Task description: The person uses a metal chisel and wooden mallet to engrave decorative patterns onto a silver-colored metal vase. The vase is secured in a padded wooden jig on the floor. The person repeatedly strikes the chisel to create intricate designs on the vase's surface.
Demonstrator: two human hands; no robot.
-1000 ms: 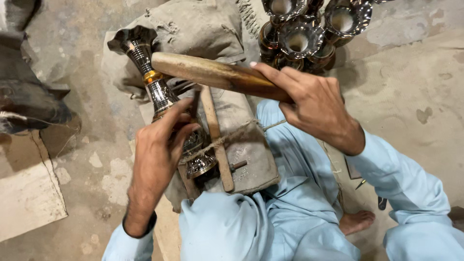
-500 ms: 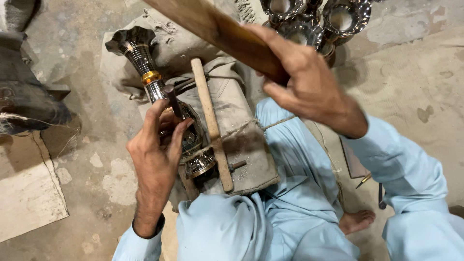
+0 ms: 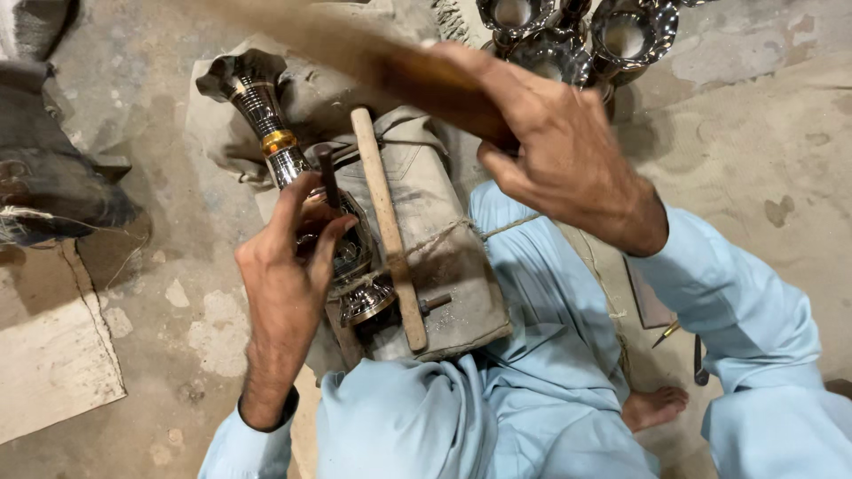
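On the padded cloth block (image 3: 444,257), the left hand (image 3: 297,257) pinches a dark punch (image 3: 328,177) against the polished, likely slippery metal vase (image 3: 293,168); the right hand (image 3: 559,168) grips a wooden mallet (image 3: 390,66).

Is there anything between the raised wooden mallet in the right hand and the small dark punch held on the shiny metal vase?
Nothing visible: the wooden mallet hangs above the dark punch, with open air between them.

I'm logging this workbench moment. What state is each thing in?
Left hand: holds a dark punch upright on the vase.
Right hand: grips a raised, blurred wooden mallet.
Metal vase: lying on its side on the padded block.
Wooden stick: tied flat across the block.
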